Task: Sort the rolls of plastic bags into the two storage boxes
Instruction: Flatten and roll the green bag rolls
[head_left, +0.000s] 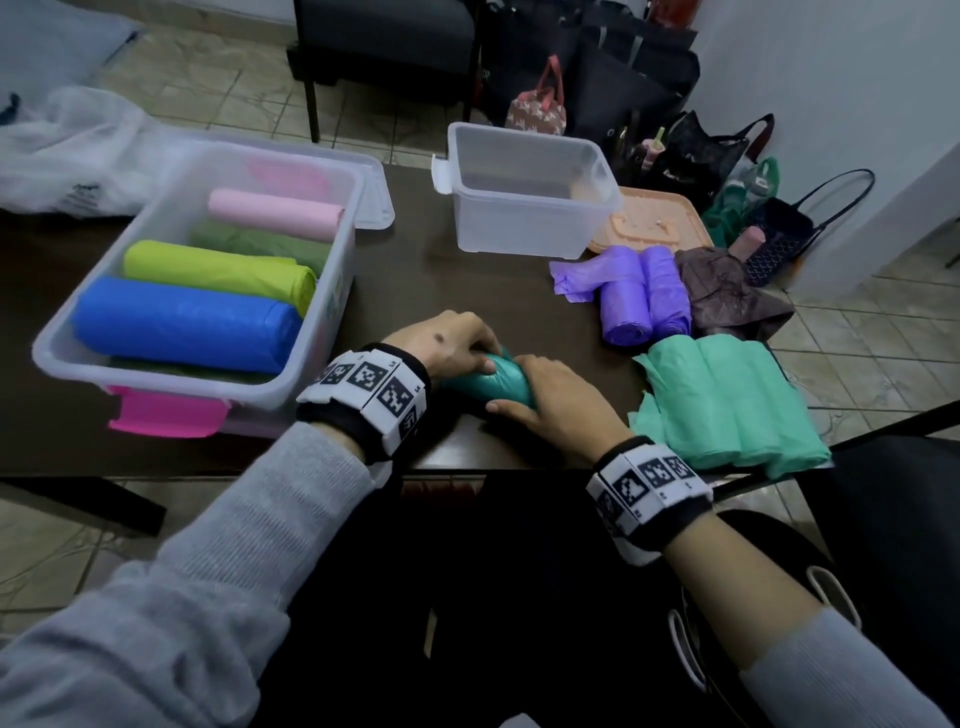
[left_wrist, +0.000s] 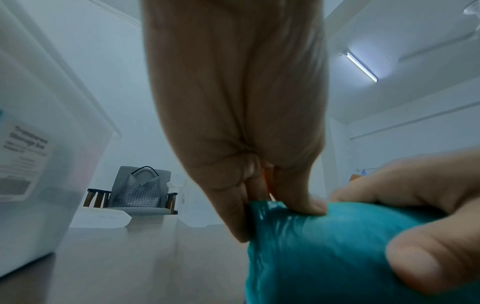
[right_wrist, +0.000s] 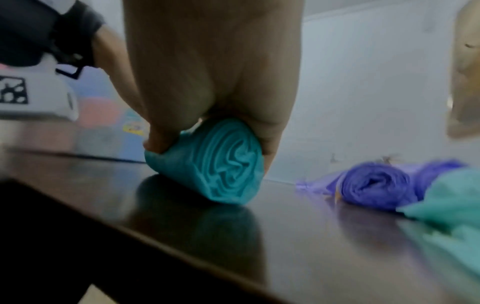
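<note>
Fingers of both hands are curled onto the teal roll (head_left: 491, 385), which lies on the table (head_left: 415, 291) under them: the left hand (head_left: 449, 347) pinches its far end, the right hand (head_left: 558, 402) clamps its near end. Beyond the fingertips stands the empty box (head_left: 524, 192); left of them, the filled box (head_left: 197, 291). The film looks slick, so I judge a loose grip could let the outer layer slip and unwind during lifting.
</note>
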